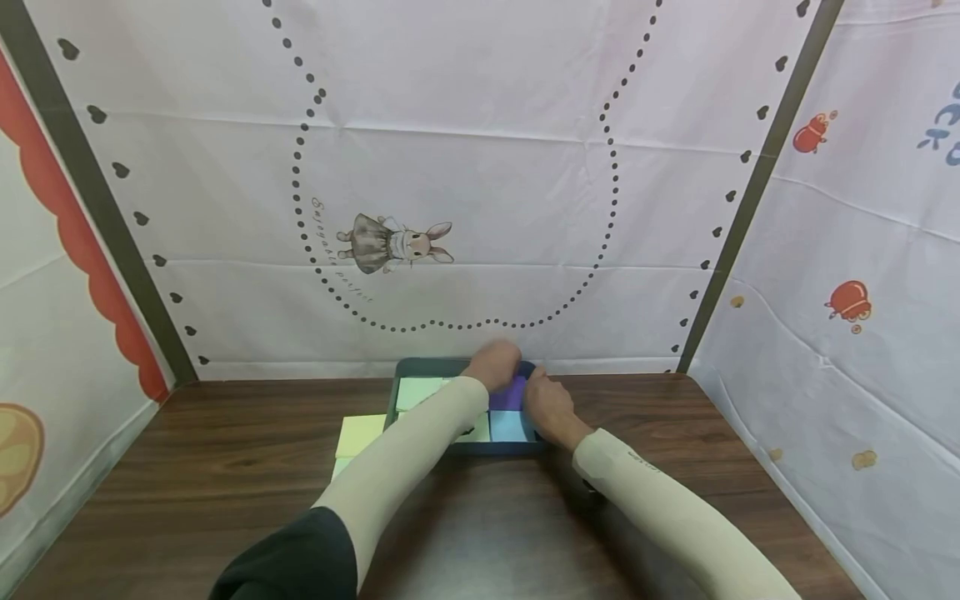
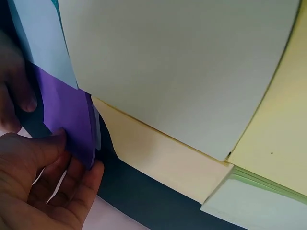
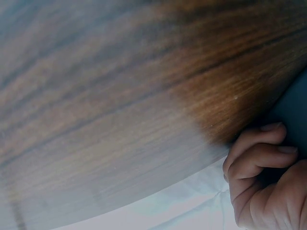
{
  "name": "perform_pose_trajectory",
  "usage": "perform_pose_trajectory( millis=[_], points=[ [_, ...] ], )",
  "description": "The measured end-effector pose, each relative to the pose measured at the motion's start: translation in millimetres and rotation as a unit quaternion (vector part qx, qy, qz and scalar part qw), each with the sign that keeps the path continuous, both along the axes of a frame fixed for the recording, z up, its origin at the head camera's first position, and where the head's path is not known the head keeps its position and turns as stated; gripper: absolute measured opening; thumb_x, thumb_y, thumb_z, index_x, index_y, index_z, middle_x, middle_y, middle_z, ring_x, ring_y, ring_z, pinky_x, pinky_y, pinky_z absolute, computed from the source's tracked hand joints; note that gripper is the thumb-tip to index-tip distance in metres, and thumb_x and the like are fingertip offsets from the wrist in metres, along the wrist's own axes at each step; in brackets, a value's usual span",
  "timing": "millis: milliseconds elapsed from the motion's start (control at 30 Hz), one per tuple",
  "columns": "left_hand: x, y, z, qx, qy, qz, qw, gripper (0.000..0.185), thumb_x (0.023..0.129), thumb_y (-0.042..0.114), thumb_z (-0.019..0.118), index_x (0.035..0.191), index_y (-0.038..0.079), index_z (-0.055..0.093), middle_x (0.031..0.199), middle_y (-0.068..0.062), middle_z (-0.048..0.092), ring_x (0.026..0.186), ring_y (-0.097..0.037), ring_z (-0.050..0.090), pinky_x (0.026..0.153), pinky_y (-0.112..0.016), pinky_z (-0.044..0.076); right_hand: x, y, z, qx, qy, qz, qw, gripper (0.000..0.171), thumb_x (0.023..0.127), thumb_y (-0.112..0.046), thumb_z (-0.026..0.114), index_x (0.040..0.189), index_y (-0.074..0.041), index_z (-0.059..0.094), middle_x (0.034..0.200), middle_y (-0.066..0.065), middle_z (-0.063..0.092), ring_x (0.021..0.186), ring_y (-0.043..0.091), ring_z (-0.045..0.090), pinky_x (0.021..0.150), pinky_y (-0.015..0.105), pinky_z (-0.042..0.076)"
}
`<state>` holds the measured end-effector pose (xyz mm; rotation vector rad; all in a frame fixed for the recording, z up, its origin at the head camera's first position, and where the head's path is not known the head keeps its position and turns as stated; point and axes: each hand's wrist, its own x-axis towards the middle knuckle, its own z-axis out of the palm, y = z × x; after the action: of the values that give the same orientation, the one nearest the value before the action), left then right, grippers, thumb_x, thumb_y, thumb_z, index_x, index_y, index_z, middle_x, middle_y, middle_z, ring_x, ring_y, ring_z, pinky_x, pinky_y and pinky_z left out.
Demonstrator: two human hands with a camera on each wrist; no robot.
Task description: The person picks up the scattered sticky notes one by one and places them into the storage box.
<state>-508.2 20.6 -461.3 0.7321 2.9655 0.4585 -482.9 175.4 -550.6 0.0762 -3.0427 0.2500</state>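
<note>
A dark tray (image 1: 398,392) at the back of the table holds pads of coloured paper. My left hand (image 1: 497,363) reaches over it and pinches a purple sheet (image 2: 67,110) between thumb and fingers (image 2: 79,153). My right hand (image 1: 546,404) is at the tray's right side, fingers curled (image 3: 261,165) against the tray's edge (image 3: 293,112). One of its fingers (image 2: 21,93) lies on the purple sheet's other edge. Around the sheet lie a pale green pad (image 2: 182,67), a cream pad (image 2: 163,158) and a light blue sheet (image 2: 38,38).
A yellow pad (image 1: 360,433) lies on the wooden table (image 1: 225,467) just left of the tray, with a paler one under it. Printed fabric walls close in the back and both sides. The table's near half is bare wood.
</note>
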Motion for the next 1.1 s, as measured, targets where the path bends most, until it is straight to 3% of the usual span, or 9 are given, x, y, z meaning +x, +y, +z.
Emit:
perform_pose_trajectory(
  millis=[333, 700, 1100],
  points=[
    [0.8, 6.8, -3.4, -0.048, 0.038, -0.022, 0.9979, 0.013, 0.111, 0.012, 0.066, 0.107, 0.011, 0.079, 0.090, -0.003, 0.075, 0.080, -0.017, 0.066, 0.078, -0.034, 0.059, 1.8, -1.8, 2.3, -0.009, 0.009, -0.002, 1.000, 0.033, 0.115, -0.015, 0.047, 0.138, 0.009, 0.051, 0.078, 0.011, 0.067, 0.066, 0.027, 0.074, 0.048, 0.042, 0.058],
    [2.5, 2.8, -2.9, -0.072, 0.027, -0.009, 0.9970, 0.009, 0.108, 0.009, 0.072, 0.111, 0.012, 0.080, 0.096, -0.003, 0.077, 0.084, -0.017, 0.067, 0.086, -0.038, 0.064, -0.1, -5.4, 1.5, -0.021, -0.011, -0.011, 1.000, 0.034, 0.116, -0.016, 0.043, 0.140, 0.007, 0.050, 0.077, 0.010, 0.067, 0.062, 0.024, 0.070, 0.045, 0.039, 0.054],
    [2.3, -5.3, 5.3, -0.049, 0.025, -0.017, 0.9983, 0.011, 0.109, 0.007, 0.069, 0.107, 0.012, 0.079, 0.091, -0.002, 0.075, 0.082, -0.018, 0.068, 0.082, -0.036, 0.062, 5.2, -4.4, 6.7, -0.023, -0.022, -0.014, 0.999, 0.038, 0.116, -0.017, 0.045, 0.145, 0.009, 0.049, 0.080, 0.011, 0.068, 0.063, 0.023, 0.070, 0.046, 0.037, 0.055]
  ],
)
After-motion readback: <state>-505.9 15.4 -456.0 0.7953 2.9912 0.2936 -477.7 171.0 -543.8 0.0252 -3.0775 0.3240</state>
